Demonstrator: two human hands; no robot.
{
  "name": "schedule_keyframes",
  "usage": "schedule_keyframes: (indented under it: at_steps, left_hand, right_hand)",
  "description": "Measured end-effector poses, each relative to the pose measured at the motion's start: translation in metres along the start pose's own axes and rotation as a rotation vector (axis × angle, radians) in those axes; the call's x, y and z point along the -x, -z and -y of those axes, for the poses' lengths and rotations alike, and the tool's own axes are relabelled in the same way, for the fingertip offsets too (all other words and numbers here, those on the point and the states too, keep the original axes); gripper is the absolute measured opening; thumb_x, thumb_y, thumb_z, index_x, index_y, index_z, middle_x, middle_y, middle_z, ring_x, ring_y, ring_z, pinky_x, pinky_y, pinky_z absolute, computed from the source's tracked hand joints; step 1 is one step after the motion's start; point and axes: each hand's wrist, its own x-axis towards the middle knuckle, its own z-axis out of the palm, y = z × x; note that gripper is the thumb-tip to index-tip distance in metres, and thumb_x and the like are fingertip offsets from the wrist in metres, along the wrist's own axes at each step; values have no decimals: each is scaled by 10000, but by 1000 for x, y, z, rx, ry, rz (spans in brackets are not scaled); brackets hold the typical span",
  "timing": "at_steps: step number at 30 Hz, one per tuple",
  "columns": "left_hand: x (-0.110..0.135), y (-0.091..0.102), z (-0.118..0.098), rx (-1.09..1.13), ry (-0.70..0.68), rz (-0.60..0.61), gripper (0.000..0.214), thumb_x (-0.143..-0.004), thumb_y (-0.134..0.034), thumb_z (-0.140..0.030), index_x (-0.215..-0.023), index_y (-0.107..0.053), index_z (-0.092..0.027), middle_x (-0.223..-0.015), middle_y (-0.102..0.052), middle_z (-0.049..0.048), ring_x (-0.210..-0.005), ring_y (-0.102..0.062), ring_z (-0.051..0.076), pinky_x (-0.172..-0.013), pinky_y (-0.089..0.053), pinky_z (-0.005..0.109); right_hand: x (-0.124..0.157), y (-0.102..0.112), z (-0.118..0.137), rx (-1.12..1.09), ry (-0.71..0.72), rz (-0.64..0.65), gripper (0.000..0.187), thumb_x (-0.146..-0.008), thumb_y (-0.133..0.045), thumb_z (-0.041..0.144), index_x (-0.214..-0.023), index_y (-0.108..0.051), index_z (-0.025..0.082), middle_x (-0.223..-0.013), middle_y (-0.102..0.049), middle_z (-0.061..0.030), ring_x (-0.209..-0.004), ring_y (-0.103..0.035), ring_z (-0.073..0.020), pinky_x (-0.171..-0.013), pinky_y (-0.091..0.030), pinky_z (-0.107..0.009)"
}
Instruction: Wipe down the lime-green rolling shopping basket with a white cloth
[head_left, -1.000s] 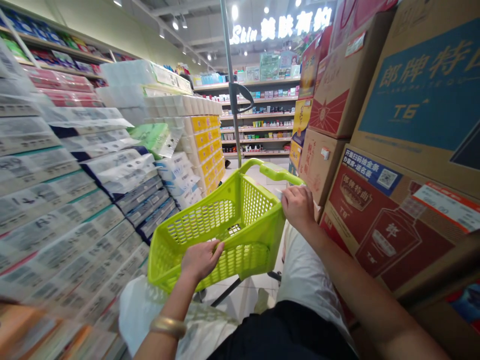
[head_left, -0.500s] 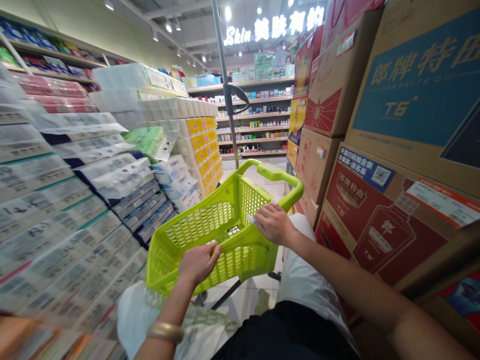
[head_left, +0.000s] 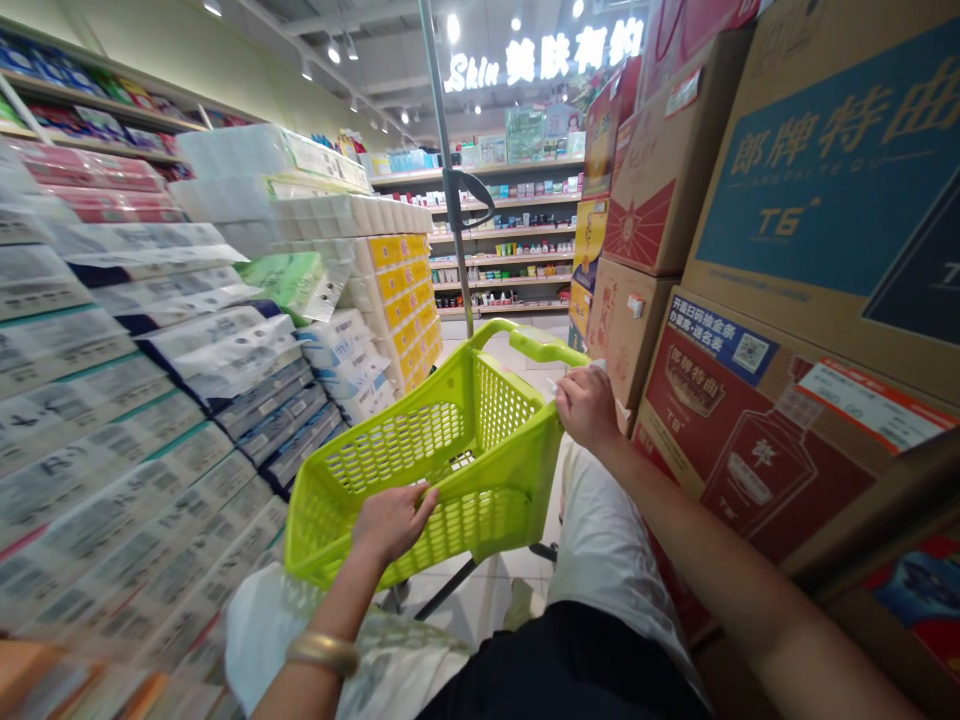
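Wiping step, I judge: right hand closed round white tissue at cart handle; left hand's fingers curled over rim. Next calls for steady bracing.

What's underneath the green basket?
Pale floor tiles and a dark slanting bar show below the green basket; much else is hidden by the basket itself, left forearm and pale trousers.

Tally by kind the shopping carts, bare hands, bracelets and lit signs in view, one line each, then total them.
Shopping carts: 1, the green cart
Bare hands: 2, the left hand and the right hand
Bracelets: 1, the gold bracelet on the left wrist
Lit signs: 1, the white sign
Total: 5
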Motion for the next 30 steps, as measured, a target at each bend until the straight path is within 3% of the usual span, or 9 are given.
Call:
schedule_keyframes:
  at_steps: [7, 11, 16, 20, 24, 27, 30]
  left_hand:
    - [-1, -3, 2, 11, 14, -9, 529, -950, -211, -498, -1050, -678, -269, -1055, -734, 46, -987, -665, 227, -732, -436, 291]
    - [-1, -5, 5, -3, 0, -7, 533, -952, -199, -499, -1048, -674, -277, -1037, -739, 35, -970, -671, 218, -715, -432, 283]
    - [0, -5, 5, 2, -5, -33, 524, -946, -223, -497, -1041, -681, -262, -1029, -740, 50, -954, -673, 224, -703, -436, 285]
    - [0, -4, 3, -2, -10, -30, 533, -945, -221, -498, -1027, -684, -247, -996, -742, 64, -943, -673, 231, -693, -432, 290]
    - [2, -2, 1, 15, 3, -31, 521, -942, -228, -503, -1063, -671, -256, -1034, -737, 59, -978, -662, 220, -710, -425, 281]
    - [3, -1, 1, 14, 9, -28, 515, -942, -229, -505, -1051, -671, -263, -1027, -738, 49, -970, -663, 209, -710, -420, 272]
    - [3, -1, 1, 19, 14, -26, 518, -941, -226, -512, -1043, -672, -269, -1024, -739, 49, -965, -664, 212, -706, -419, 276]
  right_hand:
    - [33, -20, 80, -117, 142, 136, 120, -877, -546, 214, -915, -658, 230, -903, -650, -44, -1025, -505, -237, -996, -330, -396]
    - [46, -28, 100, -138, 268, 176, 151, -876, -564, 235, -1006, -640, 247, -990, -646, -39, -1105, -488, -236, -1034, -302, -390]
    - [34, -15, 69, -102, 299, 187, 125, -907, -524, 255, -946, -642, 238, -984, -657, -39, -1041, -518, -219, -990, -334, -374]
    - [14, 2, 16, -80, 199, 126, 151, -904, -494, 226, -893, -644, 214, -965, -657, -53, -1013, -524, -225, -956, -358, -379]
    - [-1, 7, -27, -52, 48, 24, 192, -887, -461, 204, -865, -651, 196, -943, -647, -81, -979, -531, -243, -908, -403, -383]
    - [-5, 2, -32, -91, -34, -26, 227, -883, -431, 185, -866, -658, 190, -936, -640, -91, -978, -537, -241, -916, -419, -386]
    - [0, -4, -12, -70, -114, -90, 211, -873, -454, 179, -858, -664, 198, -927, -645, -87, -1038, -517, -260, -996, -363, -431]
